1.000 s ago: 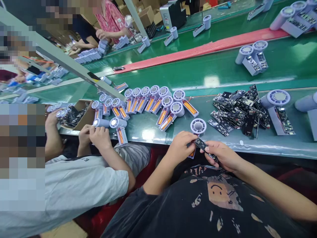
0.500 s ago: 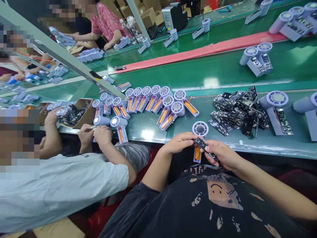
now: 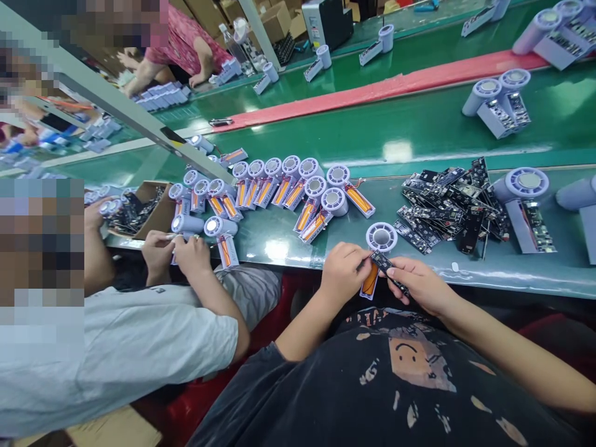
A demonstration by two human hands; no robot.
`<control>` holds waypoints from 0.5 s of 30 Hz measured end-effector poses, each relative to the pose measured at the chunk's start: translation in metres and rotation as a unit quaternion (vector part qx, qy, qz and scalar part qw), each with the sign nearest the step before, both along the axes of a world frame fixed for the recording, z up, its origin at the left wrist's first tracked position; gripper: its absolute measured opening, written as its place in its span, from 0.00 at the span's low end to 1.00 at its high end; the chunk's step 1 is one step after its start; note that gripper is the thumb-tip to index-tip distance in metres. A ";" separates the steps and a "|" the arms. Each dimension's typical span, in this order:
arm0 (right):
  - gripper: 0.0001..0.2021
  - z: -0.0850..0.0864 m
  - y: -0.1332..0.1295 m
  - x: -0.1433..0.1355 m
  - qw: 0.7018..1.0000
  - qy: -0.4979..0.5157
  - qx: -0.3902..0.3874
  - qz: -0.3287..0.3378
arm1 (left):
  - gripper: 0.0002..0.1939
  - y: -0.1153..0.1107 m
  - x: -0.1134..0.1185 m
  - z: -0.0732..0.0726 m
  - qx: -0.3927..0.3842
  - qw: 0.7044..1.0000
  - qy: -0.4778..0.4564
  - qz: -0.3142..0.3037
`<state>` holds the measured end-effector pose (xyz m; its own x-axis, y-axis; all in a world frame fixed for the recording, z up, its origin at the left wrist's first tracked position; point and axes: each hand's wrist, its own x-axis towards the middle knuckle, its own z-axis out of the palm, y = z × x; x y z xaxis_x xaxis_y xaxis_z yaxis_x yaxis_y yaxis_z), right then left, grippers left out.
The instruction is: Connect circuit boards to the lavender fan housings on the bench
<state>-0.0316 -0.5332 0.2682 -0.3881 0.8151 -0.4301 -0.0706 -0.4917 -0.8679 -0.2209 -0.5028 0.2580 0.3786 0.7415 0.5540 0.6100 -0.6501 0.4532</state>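
My right hand [image 3: 421, 282] grips a narrow black circuit board [image 3: 382, 263] between thumb and fingers, the board slanting down to the right. Beside the board's upper end, my left hand [image 3: 343, 271] has its fingers pinched together; what lies between them is hidden. Under both hands is a lavender handheld fan [image 3: 382, 237] with a round, ringed head at the table's front edge. Its opened handle shows an orange part [image 3: 369, 282] inside and points towards my body. The board partly covers the handle.
A heap of circuit boards [image 3: 447, 205] lies right of my hands, by a larger-looking fan [image 3: 526, 186]. Several opened fans [image 3: 291, 180] stand to the left. A co-worker's hands [image 3: 179, 251] work near a cardboard box [image 3: 156, 211]. A red strip [image 3: 326, 96] crosses the green surface.
My left hand has turned and its fingers have curled closer together at the board's upper end. The right hand still holds the board. The view has shifted slightly.
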 end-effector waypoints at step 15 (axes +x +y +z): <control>0.21 0.000 -0.006 0.005 1.000 -0.019 0.002 -0.002 | 0.12 -0.015 -0.013 0.013 0.047 0.982 0.179 -0.026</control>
